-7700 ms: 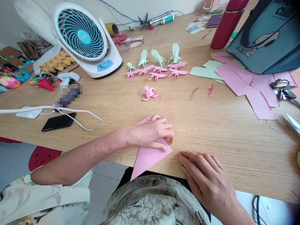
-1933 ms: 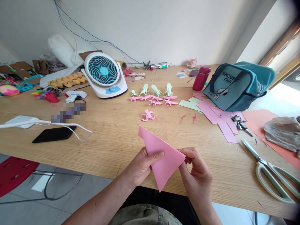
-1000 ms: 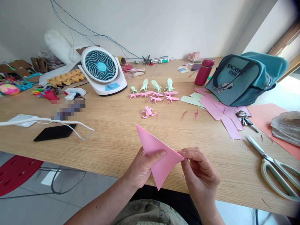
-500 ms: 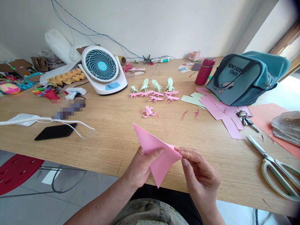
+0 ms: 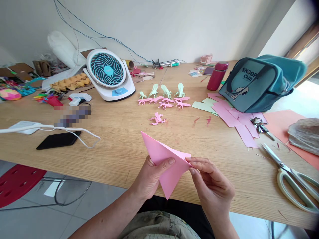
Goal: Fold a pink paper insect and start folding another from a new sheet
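A folded sheet of pink paper is held up over the table's near edge, one sharp corner pointing up and left and another pointing down. My left hand grips it from the left, thumb flat on the front and the other fingers hidden behind. At the right corner my right hand pinches the paper between thumb and fingertips. Beyond the sheet stands a pink origami insect. Further back are rows of more folded insects, pink ones in front of green ones.
Scissors lie at the right, near keys and loose pink paper pieces. Behind them stand a red flask and a teal bag. Leftward are a fan, a black phone and a white cable.
My right thumb and fingertips have shifted slightly left along the paper's right corner, and more of the rear flap shows above them. My left hand keeps its hold.
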Demonstrator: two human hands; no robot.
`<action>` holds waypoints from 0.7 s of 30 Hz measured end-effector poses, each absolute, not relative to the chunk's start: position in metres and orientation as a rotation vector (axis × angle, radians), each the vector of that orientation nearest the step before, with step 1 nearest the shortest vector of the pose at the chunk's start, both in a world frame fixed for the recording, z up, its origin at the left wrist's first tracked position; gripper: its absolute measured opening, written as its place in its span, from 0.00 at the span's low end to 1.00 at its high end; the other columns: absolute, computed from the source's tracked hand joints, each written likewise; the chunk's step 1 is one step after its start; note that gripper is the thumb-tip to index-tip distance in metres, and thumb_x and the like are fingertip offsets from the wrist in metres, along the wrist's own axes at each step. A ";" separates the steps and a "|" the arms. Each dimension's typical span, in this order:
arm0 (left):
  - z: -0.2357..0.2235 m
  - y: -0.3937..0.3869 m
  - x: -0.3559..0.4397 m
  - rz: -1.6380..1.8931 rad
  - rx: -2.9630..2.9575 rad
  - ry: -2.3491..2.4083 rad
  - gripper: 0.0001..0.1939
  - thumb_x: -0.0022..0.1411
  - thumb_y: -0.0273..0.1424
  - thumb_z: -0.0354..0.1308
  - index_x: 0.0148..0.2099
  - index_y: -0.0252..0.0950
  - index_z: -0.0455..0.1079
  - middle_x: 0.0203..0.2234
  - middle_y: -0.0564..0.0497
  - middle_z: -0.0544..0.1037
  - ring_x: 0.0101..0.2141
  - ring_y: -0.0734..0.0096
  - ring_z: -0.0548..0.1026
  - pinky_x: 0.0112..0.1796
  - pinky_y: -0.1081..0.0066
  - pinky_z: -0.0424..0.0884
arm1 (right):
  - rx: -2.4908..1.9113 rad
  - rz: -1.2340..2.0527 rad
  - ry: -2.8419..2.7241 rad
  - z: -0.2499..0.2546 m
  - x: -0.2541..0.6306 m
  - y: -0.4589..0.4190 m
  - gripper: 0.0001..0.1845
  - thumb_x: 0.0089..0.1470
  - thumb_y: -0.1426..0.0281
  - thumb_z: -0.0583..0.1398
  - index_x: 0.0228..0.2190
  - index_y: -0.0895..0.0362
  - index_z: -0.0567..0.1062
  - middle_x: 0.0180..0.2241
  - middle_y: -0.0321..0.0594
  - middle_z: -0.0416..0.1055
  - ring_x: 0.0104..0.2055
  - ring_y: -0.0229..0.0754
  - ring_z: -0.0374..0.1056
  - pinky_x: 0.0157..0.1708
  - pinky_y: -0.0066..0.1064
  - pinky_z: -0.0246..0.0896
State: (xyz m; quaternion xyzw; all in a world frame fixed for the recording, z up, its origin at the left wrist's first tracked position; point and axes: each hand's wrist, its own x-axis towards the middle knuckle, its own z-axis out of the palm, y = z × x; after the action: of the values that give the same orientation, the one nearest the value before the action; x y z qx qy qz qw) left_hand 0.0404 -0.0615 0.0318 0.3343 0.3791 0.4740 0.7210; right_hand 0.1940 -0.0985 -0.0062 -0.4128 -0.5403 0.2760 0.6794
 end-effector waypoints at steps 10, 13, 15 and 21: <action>0.031 -0.061 0.039 1.047 0.753 0.806 0.09 0.56 0.32 0.70 0.40 0.36 0.80 0.36 0.49 0.84 0.39 0.66 0.79 0.43 0.70 0.72 | -0.972 0.559 -1.269 -0.005 0.194 -0.097 0.14 0.56 0.79 0.63 0.41 0.51 0.80 0.42 0.44 0.79 0.45 0.48 0.75 0.43 0.42 0.73; 0.032 -0.061 0.039 1.045 0.750 0.797 0.09 0.56 0.32 0.70 0.40 0.36 0.80 0.36 0.49 0.84 0.40 0.65 0.79 0.43 0.69 0.72 | -0.953 0.558 -1.279 -0.005 0.194 -0.097 0.15 0.55 0.80 0.63 0.41 0.50 0.79 0.42 0.43 0.79 0.45 0.47 0.75 0.45 0.42 0.72; 0.032 -0.062 0.039 1.051 0.736 0.817 0.10 0.55 0.32 0.71 0.40 0.36 0.80 0.36 0.49 0.84 0.40 0.64 0.79 0.43 0.69 0.72 | -0.954 0.546 -1.280 -0.005 0.194 -0.096 0.15 0.55 0.81 0.63 0.41 0.50 0.80 0.42 0.42 0.79 0.44 0.46 0.75 0.45 0.42 0.71; 0.031 -0.063 0.039 1.063 0.728 0.846 0.12 0.54 0.33 0.72 0.40 0.35 0.80 0.37 0.47 0.84 0.39 0.63 0.79 0.44 0.67 0.72 | -0.964 0.531 -1.295 -0.006 0.195 -0.098 0.17 0.55 0.81 0.63 0.42 0.49 0.80 0.42 0.41 0.79 0.44 0.46 0.75 0.45 0.40 0.71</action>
State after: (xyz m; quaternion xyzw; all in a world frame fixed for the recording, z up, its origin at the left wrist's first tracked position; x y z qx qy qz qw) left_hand 0.0385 -0.0626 0.0308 0.3290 0.3823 0.4805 0.7175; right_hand 0.1952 -0.0977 -0.0055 -0.4259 -0.5723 0.2348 0.6603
